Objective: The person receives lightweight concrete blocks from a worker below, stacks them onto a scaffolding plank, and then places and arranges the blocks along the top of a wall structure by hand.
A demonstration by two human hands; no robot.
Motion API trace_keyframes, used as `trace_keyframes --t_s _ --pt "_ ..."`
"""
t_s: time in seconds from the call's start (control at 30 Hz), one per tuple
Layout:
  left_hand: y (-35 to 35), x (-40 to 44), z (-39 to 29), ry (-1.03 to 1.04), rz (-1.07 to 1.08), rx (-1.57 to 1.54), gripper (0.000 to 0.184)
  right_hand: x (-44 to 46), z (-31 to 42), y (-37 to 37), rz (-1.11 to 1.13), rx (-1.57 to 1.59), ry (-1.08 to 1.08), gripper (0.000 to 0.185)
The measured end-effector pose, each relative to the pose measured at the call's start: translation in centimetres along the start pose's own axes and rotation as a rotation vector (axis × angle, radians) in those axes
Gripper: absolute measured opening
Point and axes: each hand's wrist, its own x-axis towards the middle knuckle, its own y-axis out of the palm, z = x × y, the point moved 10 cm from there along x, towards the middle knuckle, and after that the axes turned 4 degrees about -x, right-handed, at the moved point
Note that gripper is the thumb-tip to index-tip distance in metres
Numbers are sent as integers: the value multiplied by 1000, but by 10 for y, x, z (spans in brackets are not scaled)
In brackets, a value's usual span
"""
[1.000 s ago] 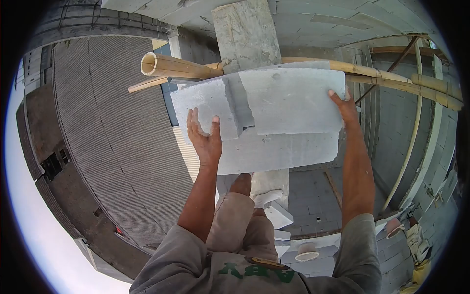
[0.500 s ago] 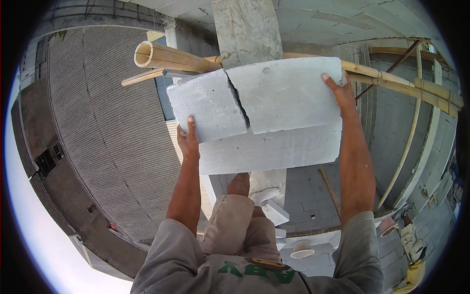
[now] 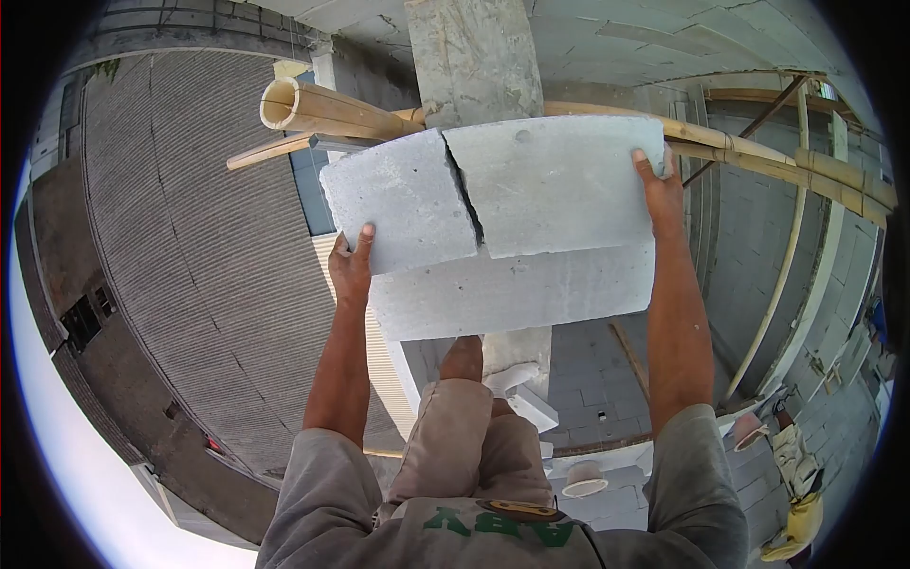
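Two pale block pieces lie side by side with a jagged dark crack between them. My left hand (image 3: 353, 267) grips the lower left corner of the smaller left piece (image 3: 403, 204), thumb on top. The larger right piece (image 3: 559, 190) has my right hand (image 3: 662, 194) at its right end, thumb on its face and fingers partly hidden behind the edge. Nearer my body, a long pale block (image 3: 517, 292) shows below both pieces. My knees and a foot are beneath it.
Bamboo poles (image 3: 341, 112) cross behind the blocks, with more poles (image 3: 758, 156) at the right. A rough plank (image 3: 474, 62) runs beyond them. Down left is a corrugated roof (image 3: 218, 256). Far below stand a bucket (image 3: 585, 479) and a person in yellow (image 3: 801, 522).
My left hand has moved left and down to the smaller piece's corner. That piece has swung against the larger one, narrowing the wide gap to a crack. My right hand stays at the right end.
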Motion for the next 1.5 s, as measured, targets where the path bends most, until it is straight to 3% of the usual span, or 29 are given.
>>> trace_keyframes --t_s 0.2,0.3,0.43,0.5,0.57,0.63,0.7,0.73,0.77,0.83,0.9,0.97,1.13,1.2,1.3,1.5 --pt "-2 6 11 62 -51 21 80 0 0 3 -13 66 -59 61" --pt "-1 7 7 94 -31 101 79 3 -9 0 -55 -159 -53 71" --pt "-2 2 -13 237 -141 297 83 -2 -22 15 221 -326 29 94" --pt "10 -11 -38 400 -118 414 80 -29 -15 4 167 -403 -8 85" --pt "29 -43 -64 549 -91 547 77 -77 -32 -22 -149 -186 -124 84" --pt "68 -98 -84 679 -45 691 72 -139 -79 -45 -186 -102 -28 79" --pt "111 -151 -94 736 85 630 65 -208 -172 -51 -159 -119 196 78" --pt "132 -178 -99 744 160 622 64 -249 -237 -44 -82 -122 387 73" --pt "153 -203 -99 753 236 614 62 -304 -291 -43 -18 79 588 70" --pt "194 -252 -96 900 374 639 56 -436 -396 -34 51 -101 967 65" --pt "230 -304 -87 1092 541 655 53 -564 -449 -23 173 -35 1178 62" --pt "257 -352 -75 1156 658 697 49 -661 -468 -8 269 13 1326 65" --pt "299 -436 -4 1148 974 888 48 -800 -493 50 88 338 1490 74" --pt "309 -459 30 1138 1066 953 50 -829 -501 80 39 441 1557 75" --pt "323 -483 87 852 1192 1028 50 -849 -517 113 -52 562 1658 76" --pt "338 -552 173 911 1343 1286 49 -860 -575 128 -345 572 1811 81"
